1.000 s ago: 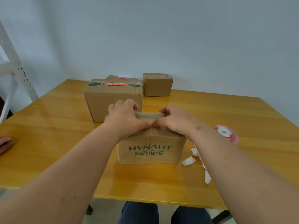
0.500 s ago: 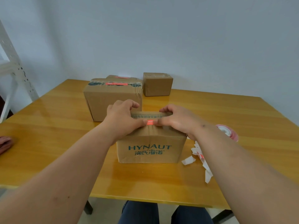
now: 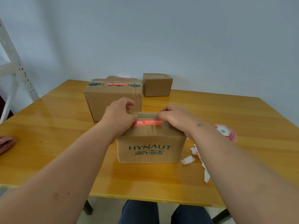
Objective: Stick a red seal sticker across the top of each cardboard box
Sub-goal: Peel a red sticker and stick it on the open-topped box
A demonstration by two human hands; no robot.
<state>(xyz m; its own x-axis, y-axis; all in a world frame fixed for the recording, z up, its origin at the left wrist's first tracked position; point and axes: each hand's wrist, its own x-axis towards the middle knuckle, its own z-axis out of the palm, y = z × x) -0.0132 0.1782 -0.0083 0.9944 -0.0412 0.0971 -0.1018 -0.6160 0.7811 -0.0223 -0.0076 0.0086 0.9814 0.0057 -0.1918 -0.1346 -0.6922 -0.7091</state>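
A cardboard box printed HYNAUT (image 3: 150, 147) stands in front of me on the yellow wooden table (image 3: 48, 126). A red seal sticker (image 3: 148, 122) lies across its top. My left hand (image 3: 119, 118) and my right hand (image 3: 177, 118) sit on the box top at either end of the sticker, thumbs pressing on its ends, fingers curled over the box's far edge. Behind it, a larger box (image 3: 113, 101) carries a red sticker (image 3: 116, 84) on its taped top. A small box (image 3: 157, 85) at the back shows no red sticker from here.
A roll of red stickers (image 3: 225, 132) lies to the right of the box. White backing scraps (image 3: 187, 159) are scattered by my right forearm. Another box top with a red strip (image 3: 120, 77) shows behind the larger box. A metal shelf frame (image 3: 14, 65) stands at left.
My hands slid apart from the middle of the box top toward its sides. The red sticker, hidden under my thumbs before, now shows across the top.
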